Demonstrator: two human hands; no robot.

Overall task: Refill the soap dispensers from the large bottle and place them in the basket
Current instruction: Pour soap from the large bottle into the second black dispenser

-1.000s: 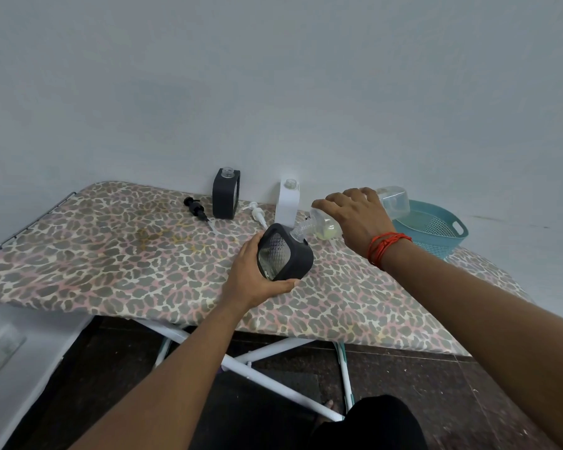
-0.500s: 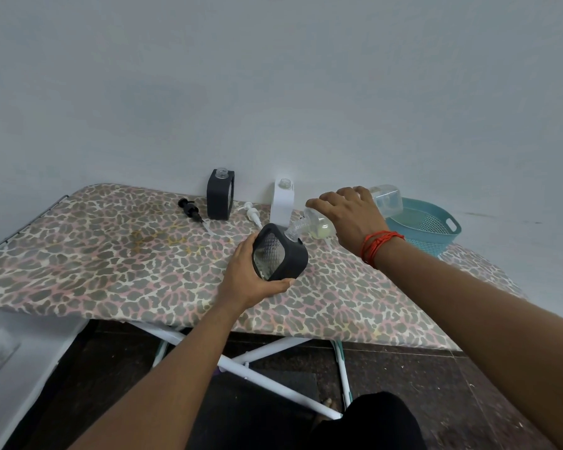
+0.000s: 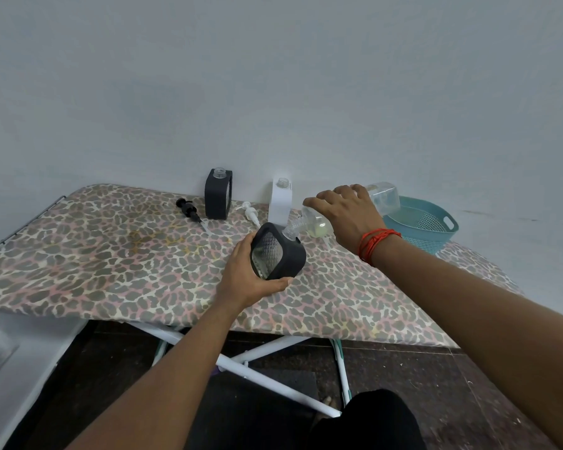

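- Dark grey dispenser (image 3: pixel 278 254), cap off, held tilted over the near middle of the board, its textured clear window facing the camera. Cannot tell whether it touches the cover.
- Left hand (image 3: pixel 251 277) grips it from the left and below, thumb along its bottom edge.
- Large clear bottle (image 3: pixel 319 226) lies nearly level, neck at the dispenser's open mouth, with pale yellowish liquid pooled near the neck.
- Right hand (image 3: pixel 348 212) curls over the bottle's middle from above. Red thread (image 3: pixel 376 241) sits on the wrist.
- By the wall stand a second dark dispenser (image 3: pixel 217 198) and a white dispenser (image 3: pixel 281 201), both upright with open necks.
- Black pump (image 3: pixel 189 211) lies left of the second dark dispenser. White pump (image 3: pixel 250 214) lies between the two upright dispensers.
- Teal basket (image 3: pixel 429 241) sits at the board's far right, behind the right wrist.
- Leopard-print ironing board (image 3: pixel 111 254) stands on white crossed legs (image 3: pixel 260 362).
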